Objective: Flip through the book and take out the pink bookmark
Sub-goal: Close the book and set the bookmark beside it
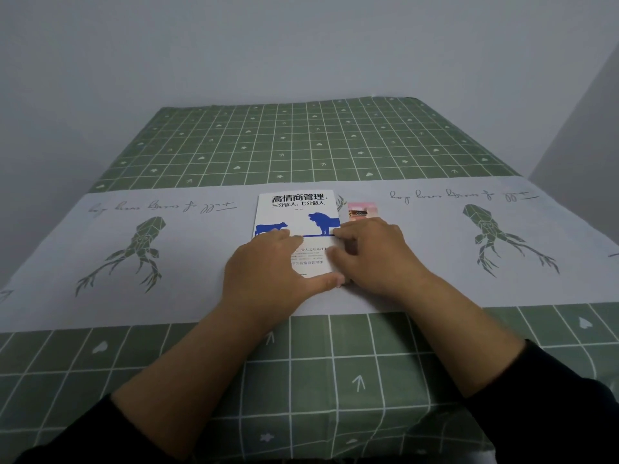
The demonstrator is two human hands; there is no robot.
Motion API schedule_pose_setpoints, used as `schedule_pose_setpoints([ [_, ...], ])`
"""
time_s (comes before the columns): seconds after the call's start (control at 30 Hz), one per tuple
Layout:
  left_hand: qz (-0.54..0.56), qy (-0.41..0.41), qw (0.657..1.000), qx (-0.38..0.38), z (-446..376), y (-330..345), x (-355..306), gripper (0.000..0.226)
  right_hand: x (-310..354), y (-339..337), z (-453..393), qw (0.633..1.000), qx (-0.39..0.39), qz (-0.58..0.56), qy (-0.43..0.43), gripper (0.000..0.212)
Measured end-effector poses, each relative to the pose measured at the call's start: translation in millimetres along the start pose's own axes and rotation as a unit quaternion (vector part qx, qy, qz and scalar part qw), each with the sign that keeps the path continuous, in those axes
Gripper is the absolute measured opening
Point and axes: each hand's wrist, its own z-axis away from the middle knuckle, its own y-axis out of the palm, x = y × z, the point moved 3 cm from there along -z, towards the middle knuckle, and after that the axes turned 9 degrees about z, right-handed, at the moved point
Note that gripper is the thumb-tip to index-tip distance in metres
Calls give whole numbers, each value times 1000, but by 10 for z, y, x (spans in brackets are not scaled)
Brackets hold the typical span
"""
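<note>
Hands on a shut book, pink bookmark already lying beside it

Book (298,226) lies closed at frame centre on the patterned tablecloth (167,262); left hand (268,272) presses flat on the cover, fingers spread, holding nothing, right hand (371,256) curls loosely over its right edge, grip unclear. Pink bookmark (361,209) sits just right of the book, beyond the right hand's knuckles, long axis running away from the person, so that hand is nearer. Plain grey walls behind
</note>
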Motion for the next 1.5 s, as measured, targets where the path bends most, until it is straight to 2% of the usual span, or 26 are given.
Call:
schedule_pose_setpoints([
  [0.13,-31,-37,998,32,-74,-6,65,109,31,52,-59,1000,3,2,-4,25],
  [0.37,-59,-46,997,10,-103,-12,170,101,95,150,-216,999,25,22,-36,30],
  [0.67,-77,-43,996,-23,-115,-7,247,104,211,239,-356,996,47,29,-70,30],
  [0.83,-85,-66,994,-33,-129,8,316,95,277,284,-398,996,44,32,-71,33],
  [1.23,-86,-96,991,-33,-183,105,421,83,383,383,-495,996,33,20,-77,35],
  [1.5,-82,-106,991,-13,-186,105,431,89,422,346,-473,995,44,17,-84,31],
])
